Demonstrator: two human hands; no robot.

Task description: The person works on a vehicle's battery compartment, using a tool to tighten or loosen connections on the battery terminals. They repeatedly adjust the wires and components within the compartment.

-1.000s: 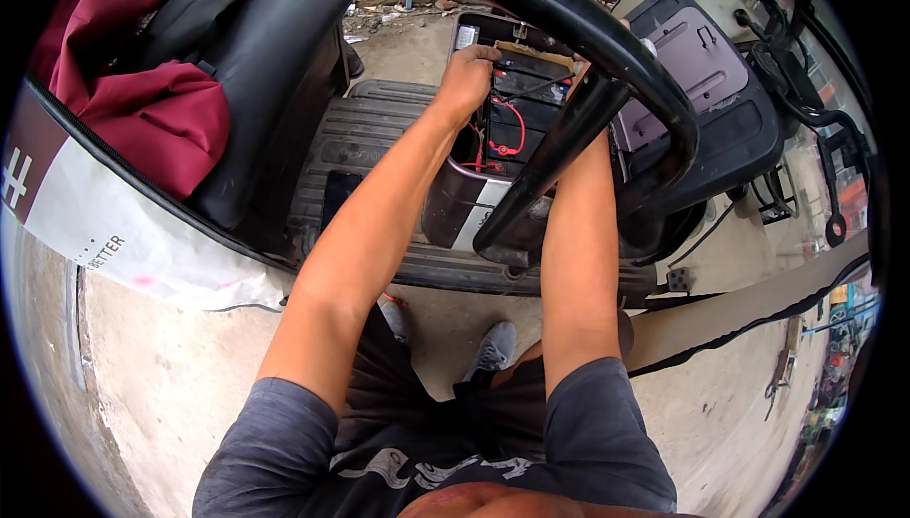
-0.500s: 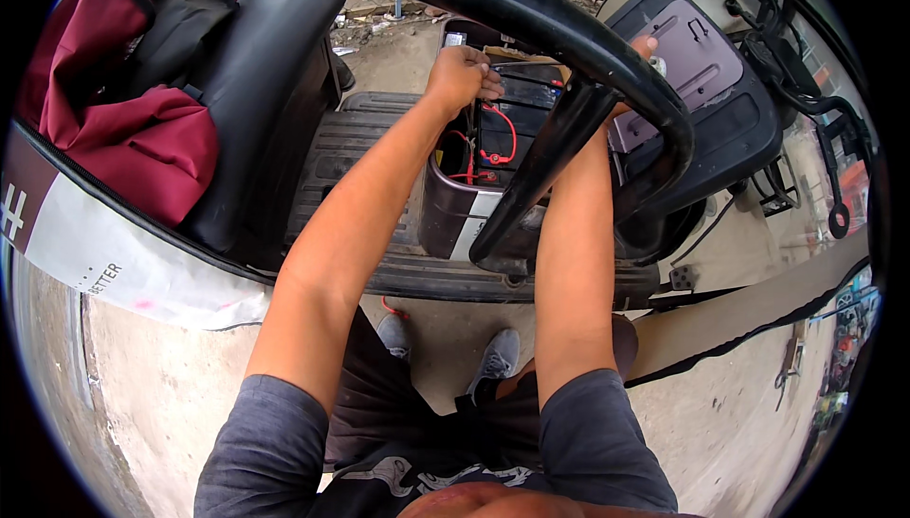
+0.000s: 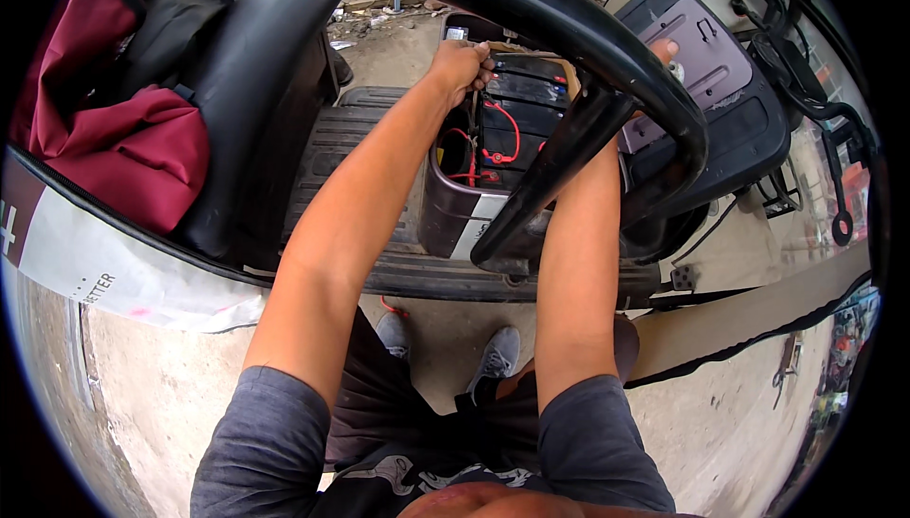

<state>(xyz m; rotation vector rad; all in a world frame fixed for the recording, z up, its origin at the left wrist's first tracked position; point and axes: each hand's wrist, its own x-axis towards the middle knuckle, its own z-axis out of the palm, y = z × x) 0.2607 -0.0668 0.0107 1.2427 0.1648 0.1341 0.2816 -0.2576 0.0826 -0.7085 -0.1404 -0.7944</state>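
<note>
Moved since the earliest frame: right hand (image 3: pixel 664 49), then almost wholly behind the thick black bar (image 3: pixel 592 30), now with fingertips showing past its right edge, upper right of frame; left hand (image 3: pixel 461 69), little shifted, upper centre. Import, as judged: the hands now span a wider gap across the batteries (image 3: pixel 523 118), whose tops are left largely uncovered. Batteries: several, black, oblong, set side by side in a dark brown compartment (image 3: pixel 444 203), upper centre, the bar and its strut hiding part of their right side. Long axes: each battery lies roughly left to right, dipping slightly toward the right; the row runs from top to bottom of the frame. Red cable (image 3: pixel 518 127): one, bowed to the right, running down the frame between battery tops. Tan strip (image 3: pixel 573 79): one, along the upper and right edge of the batteries, nature unclear. Hands: well apart; left with fingers curled at the compartment's upper left edge, grip on anything not determinable; right mostly hidden, a pale rounded item (image 3: pixel 676 71) beside its fingertips, hold not determinable. Grey-mauve panel (image 3: pixel 706 49): one, upper right, just beyond those fingertips.
</note>
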